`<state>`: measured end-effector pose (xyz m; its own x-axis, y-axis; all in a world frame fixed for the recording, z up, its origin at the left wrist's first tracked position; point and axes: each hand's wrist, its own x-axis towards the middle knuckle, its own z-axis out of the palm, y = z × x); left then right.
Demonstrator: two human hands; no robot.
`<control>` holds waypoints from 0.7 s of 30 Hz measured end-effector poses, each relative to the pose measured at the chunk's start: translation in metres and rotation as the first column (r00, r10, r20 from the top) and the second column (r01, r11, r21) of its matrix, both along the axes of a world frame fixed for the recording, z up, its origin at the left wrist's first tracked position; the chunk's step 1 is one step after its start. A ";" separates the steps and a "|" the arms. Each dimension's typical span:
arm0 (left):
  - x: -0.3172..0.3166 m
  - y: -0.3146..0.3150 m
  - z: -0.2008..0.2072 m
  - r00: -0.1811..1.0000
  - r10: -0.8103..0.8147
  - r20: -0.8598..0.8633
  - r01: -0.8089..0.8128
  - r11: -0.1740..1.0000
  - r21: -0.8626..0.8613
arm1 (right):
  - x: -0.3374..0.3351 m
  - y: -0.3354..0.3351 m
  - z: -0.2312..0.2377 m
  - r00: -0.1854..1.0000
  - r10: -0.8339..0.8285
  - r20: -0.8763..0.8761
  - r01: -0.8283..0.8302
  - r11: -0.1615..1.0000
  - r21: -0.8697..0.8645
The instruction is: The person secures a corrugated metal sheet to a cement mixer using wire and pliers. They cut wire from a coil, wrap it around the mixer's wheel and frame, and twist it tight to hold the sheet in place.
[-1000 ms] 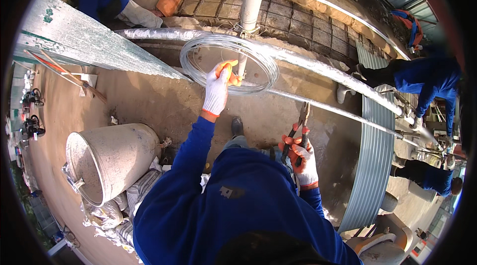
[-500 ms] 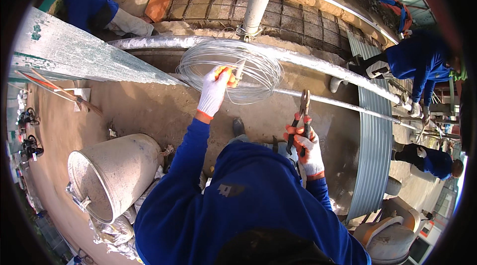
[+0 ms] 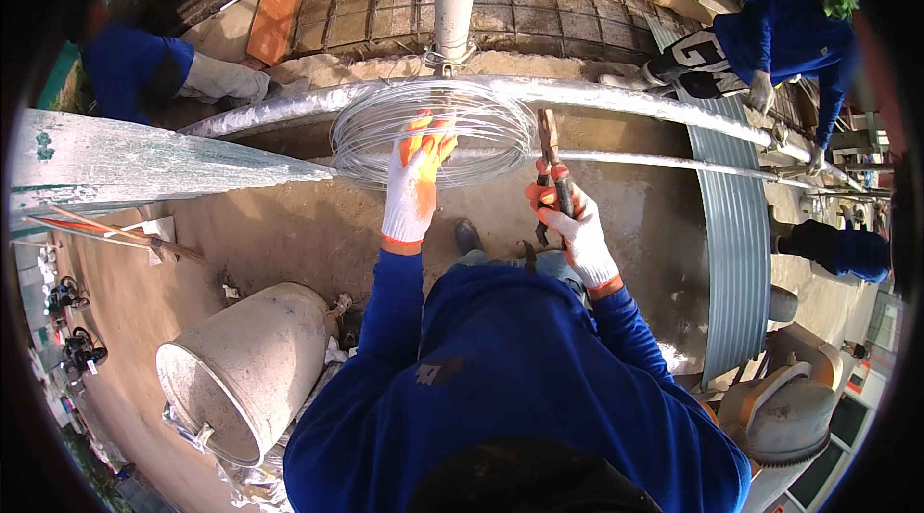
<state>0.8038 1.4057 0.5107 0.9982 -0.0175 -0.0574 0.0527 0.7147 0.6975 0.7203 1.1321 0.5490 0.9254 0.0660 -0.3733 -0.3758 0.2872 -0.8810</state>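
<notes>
A loose coil of thin silvery wire (image 3: 500, 133) is at the silver horizontal pipe (image 3: 318, 99), just below the clamp on the upright pole. My left hand (image 3: 414, 181), in a white glove with orange fingers, reaches up into the coil. Its fingers are stretched and apart among the strands; no firm hold on the wire shows. To the coil's right, my right hand (image 3: 577, 229), gloved alike, grips pliers (image 3: 549, 142) with dark red and black handles. Their jaws point up, apart from my left hand, and look nearly closed.
The upright pole (image 3: 456, 3) stands ahead, with a rebar grid (image 3: 539, 22) behind it. A weathered greenish-white beam (image 3: 144, 162) juts in from the left. Near left lies a large drum (image 3: 250, 359); corrugated sheet (image 3: 731, 253) is at right. Co-workers in blue work on both sides.
My left hand's fingers have uncurled and now reach upward inside the coil. My right hand has moved up and left with the pliers, whose handles are closer together. The view has shifted.
</notes>
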 end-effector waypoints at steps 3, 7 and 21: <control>0.000 0.000 0.016 0.997 -0.031 -0.073 0.033 0.999 0.023 | 0.003 0.001 0.009 0.998 0.031 0.054 -0.029 0.999 -0.046; 0.017 0.015 0.021 0.981 -0.089 -0.172 0.086 0.996 -0.025 | 0.006 0.006 0.009 0.998 0.025 0.058 -0.022 0.998 -0.052; 0.044 0.042 0.011 0.969 -0.054 -0.241 0.174 0.844 0.508 | -0.030 -0.007 -0.032 0.979 -0.201 -0.040 0.202 0.979 0.037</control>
